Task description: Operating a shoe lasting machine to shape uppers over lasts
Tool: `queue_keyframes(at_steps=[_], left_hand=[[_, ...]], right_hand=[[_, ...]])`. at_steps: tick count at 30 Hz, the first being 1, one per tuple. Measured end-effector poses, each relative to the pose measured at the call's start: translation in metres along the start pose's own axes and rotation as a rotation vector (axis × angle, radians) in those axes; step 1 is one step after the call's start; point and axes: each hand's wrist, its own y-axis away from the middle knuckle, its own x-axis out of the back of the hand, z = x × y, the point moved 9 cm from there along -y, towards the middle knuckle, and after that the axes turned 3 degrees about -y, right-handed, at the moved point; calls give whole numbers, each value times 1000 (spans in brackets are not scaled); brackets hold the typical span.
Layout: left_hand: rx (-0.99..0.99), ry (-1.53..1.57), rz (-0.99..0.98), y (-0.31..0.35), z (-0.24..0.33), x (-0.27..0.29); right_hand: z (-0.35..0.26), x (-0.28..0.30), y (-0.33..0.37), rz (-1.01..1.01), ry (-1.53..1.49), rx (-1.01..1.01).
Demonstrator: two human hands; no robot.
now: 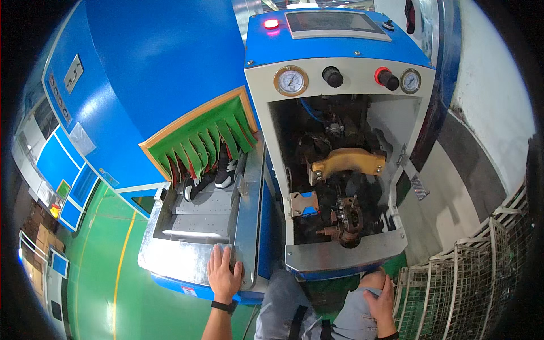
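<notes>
2 black shoes [225,172] lie lengthwise toward me at the conveyor's [198,222] far edge, ahead of my nearer left hand [225,274], spread and empty at its near right corner.

To my right I see wire racks [453,283] near a pale wall [493,85]. Far to my left are cardboard boxes [45,241], and a yellow line [120,269] runs along the green floor [93,289].

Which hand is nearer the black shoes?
Left: the left hand rests on the conveyor's metal end, below the shoes in the picture; the right hand is on the knee, farther away.
</notes>
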Motion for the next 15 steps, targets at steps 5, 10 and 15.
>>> queue_keyframes(at_steps=[5, 10, 15], left_hand=[[-58, 92, -184, -26, 16, 12], [94, 247, -850, -103, -62, -5], [-129, 103, -418, -255, -118, -5]], right_hand=[[12, 3, -14, 12, -30, 6], [32, 3, -14, 10, -4, 54], [82, -11, -17, -80, -115, 73]])
